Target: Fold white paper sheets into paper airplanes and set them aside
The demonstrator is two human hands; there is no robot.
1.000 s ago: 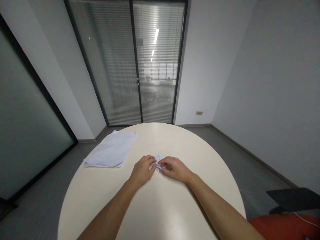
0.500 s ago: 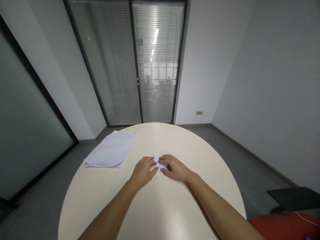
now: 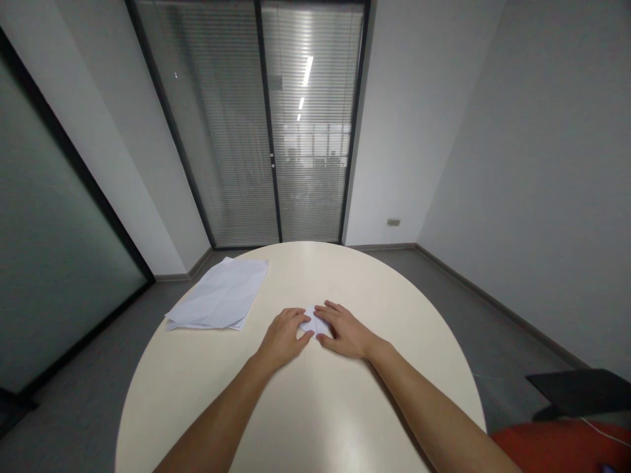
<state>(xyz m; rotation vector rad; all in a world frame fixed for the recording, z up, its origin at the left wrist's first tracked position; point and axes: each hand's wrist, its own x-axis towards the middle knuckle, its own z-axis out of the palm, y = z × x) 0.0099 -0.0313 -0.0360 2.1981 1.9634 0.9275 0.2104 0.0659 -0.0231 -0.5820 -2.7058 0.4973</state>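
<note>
A small folded piece of white paper (image 3: 317, 322) lies on the table between my two hands, its edges partly hidden by my fingers. My left hand (image 3: 284, 335) holds it from the left, with bent fingers on its upper left part and the thumb at its near edge. From the other side, my right hand (image 3: 345, 330) rests over the paper's right part. Its fingers are stretched out and a little apart, and the thumb lies near the bottom edge.
A stack of white paper sheets (image 3: 221, 292) lies on the round cream table (image 3: 315, 407), toward its left edge. Past the table's right edge are a black flat object (image 3: 582, 389) and a red surface (image 3: 547, 447) with a white cable. Glass panels with blinds (image 3: 236, 131) stand behind.
My right hand's fingers have straightened and spread slightly, leaving more of the folded paper showing. My left hand has barely shifted, and the paper stays in about the same place.
</note>
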